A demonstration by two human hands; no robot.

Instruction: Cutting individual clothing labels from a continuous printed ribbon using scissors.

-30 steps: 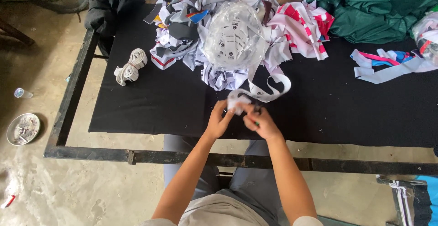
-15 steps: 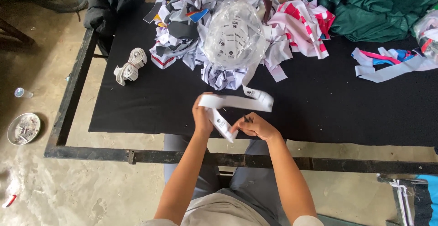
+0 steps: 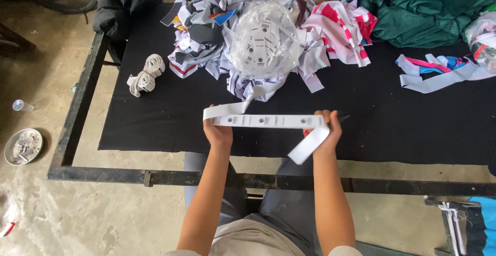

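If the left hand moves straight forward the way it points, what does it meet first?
Probably the clear bag of labels. The left hand, holding the white strip, points up the black table toward it; depth is unclear.

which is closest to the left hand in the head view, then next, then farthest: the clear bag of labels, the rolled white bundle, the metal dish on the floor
From the left hand:
1. Clear bag of labels, up and slightly right, on the scrap pile.
2. Rolled white bundle, up-left on the black table.
3. Metal dish, far left on the floor.
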